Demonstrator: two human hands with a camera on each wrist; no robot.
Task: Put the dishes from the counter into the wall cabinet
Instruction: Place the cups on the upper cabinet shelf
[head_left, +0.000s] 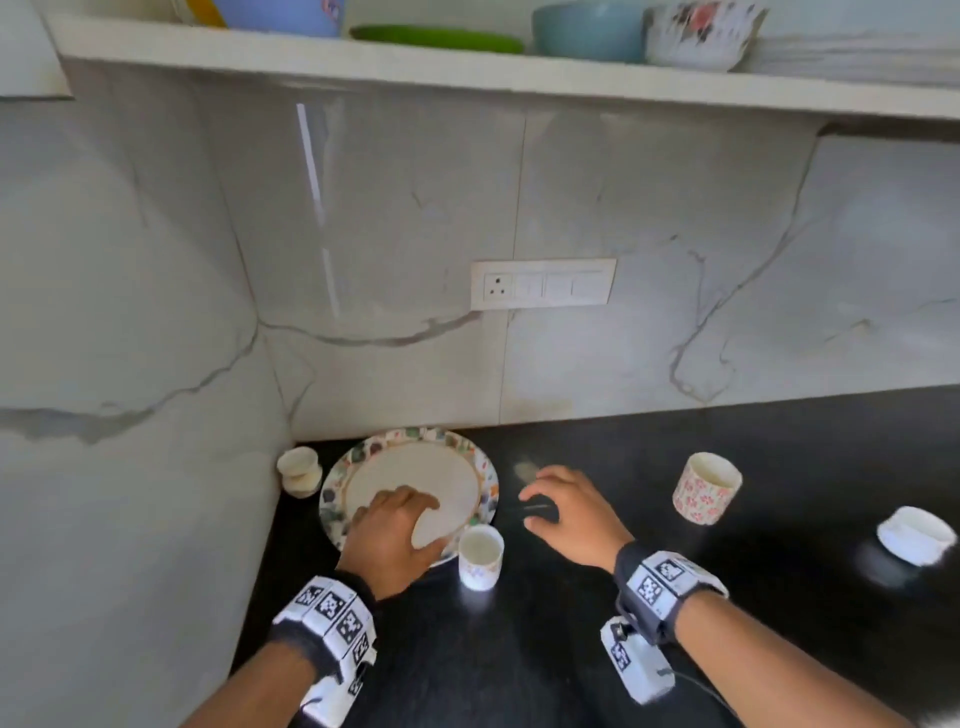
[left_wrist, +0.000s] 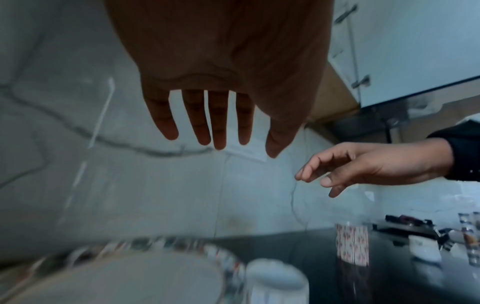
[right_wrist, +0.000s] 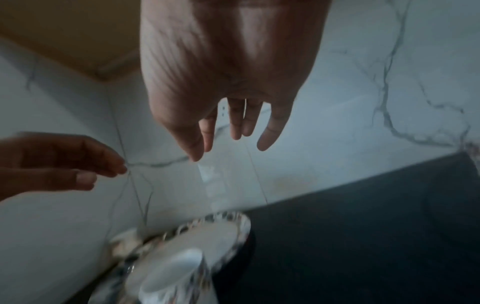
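Observation:
A white plate with a patterned rim (head_left: 415, 462) lies in the corner of the black counter (head_left: 649, 623). My left hand (head_left: 400, 514) hovers over the plate's near edge with straight, spread fingers (left_wrist: 218, 133) and holds nothing. My right hand (head_left: 550, 504) hangs open above bare counter just right of the plate, its fingers (right_wrist: 233, 135) relaxed and empty. A small white cup (head_left: 480, 556) stands against the plate's front rim, between my hands. A floral cup (head_left: 706, 488) and a white bowl (head_left: 917, 535) stand further right. The cabinet shelf (head_left: 467, 67) is overhead.
A small beige cup (head_left: 298, 470) sits tight in the wall corner left of the plate. On the shelf are a green plate (head_left: 436, 37), a teal bowl (head_left: 587, 31) and a floral bowl (head_left: 701, 34). A socket panel (head_left: 543, 283) is on the marble wall.

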